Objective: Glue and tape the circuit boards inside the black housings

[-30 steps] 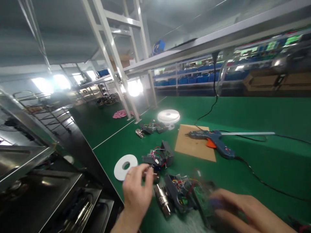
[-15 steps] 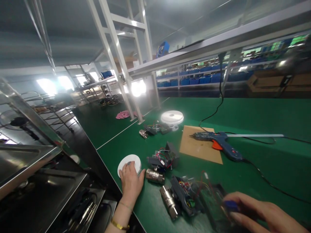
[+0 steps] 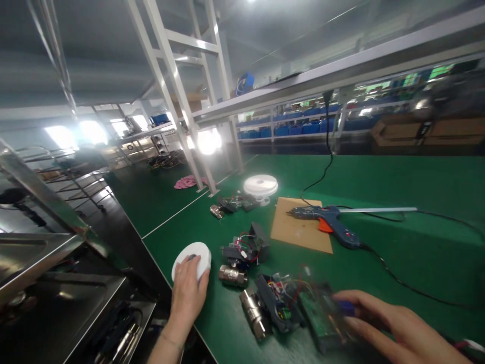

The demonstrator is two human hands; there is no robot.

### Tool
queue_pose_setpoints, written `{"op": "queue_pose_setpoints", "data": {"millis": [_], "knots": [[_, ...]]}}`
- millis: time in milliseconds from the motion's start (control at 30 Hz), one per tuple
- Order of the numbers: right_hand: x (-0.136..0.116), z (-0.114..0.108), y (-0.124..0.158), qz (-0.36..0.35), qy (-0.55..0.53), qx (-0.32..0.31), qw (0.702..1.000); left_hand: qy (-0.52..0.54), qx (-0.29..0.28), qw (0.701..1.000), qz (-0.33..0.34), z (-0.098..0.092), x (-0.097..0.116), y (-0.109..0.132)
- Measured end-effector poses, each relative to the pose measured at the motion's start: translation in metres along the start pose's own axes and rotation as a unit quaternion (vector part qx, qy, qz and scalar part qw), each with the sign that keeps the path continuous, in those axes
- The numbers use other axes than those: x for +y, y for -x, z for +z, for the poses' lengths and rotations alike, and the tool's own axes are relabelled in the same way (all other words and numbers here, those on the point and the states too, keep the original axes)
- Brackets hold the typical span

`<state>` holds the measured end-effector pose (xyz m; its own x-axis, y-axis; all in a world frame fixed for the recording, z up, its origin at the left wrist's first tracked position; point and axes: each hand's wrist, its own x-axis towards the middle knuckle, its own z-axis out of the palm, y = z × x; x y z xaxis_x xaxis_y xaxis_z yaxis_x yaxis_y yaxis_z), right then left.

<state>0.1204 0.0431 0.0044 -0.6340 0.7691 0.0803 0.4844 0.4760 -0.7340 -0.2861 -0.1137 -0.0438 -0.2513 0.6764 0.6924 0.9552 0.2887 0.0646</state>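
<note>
My left hand [image 3: 190, 287] is closed around the near side of a white round roll [image 3: 204, 254], its fingertips at the dark centre hole. At the lower right, my right hand [image 3: 386, 318] pinches a small blue part [image 3: 346, 307], blurred, beside an open dark housing with a green circuit board [image 3: 317, 314]. Wires join that housing to a black actuator body [image 3: 278, 306], which lies next to a metal valve [image 3: 254, 314]. Behind it sits another opened unit [image 3: 246, 247] with red wires and its own metal valve [image 3: 232, 276].
A blue glue gun [image 3: 339, 225] with an orange trigger rests partly on a brown sheet [image 3: 291, 232]. More white rolls [image 3: 260, 185] and a third valve unit [image 3: 231, 202] stand farther back. White shelf posts [image 3: 197, 167] rise behind; a metal rack [image 3: 94, 298] borders the left.
The whole view has shifted, so the bench things appear farther left. My right hand with the blue part has moved slightly over the housing; my left hand stays on the roll.
</note>
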Motion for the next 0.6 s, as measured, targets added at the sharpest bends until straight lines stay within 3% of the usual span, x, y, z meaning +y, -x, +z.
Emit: {"op": "queue_pose_setpoints", "data": {"millis": [100, 167, 233, 333, 433, 600], "knots": [[-0.026, -0.008, 0.0, 0.019, -0.022, -0.073, 0.997, 0.053, 0.014, 0.998, 0.022, -0.042, 0.054, -0.024], [-0.036, -0.01, 0.001, 0.028, -0.036, -0.072, 0.996, 0.113, 0.013, 0.99, 0.085, -0.062, 0.1, -0.036], [-0.039, -0.009, 0.002, 0.033, -0.054, -0.059, 0.996, 0.17, -0.001, 0.975, 0.143, -0.07, 0.145, -0.042], [-0.038, -0.008, 0.004, 0.033, -0.069, -0.044, 0.996, 0.216, -0.053, 0.96, 0.169, -0.059, 0.196, -0.041], [-0.037, -0.007, 0.006, 0.033, -0.081, -0.036, 0.995, 0.213, -0.075, 0.962, 0.156, -0.038, 0.217, -0.036], [-0.04, -0.008, 0.009, 0.044, -0.1, -0.021, 0.994, 0.186, -0.122, 0.958, 0.18, -0.025, 0.217, -0.036]]}}
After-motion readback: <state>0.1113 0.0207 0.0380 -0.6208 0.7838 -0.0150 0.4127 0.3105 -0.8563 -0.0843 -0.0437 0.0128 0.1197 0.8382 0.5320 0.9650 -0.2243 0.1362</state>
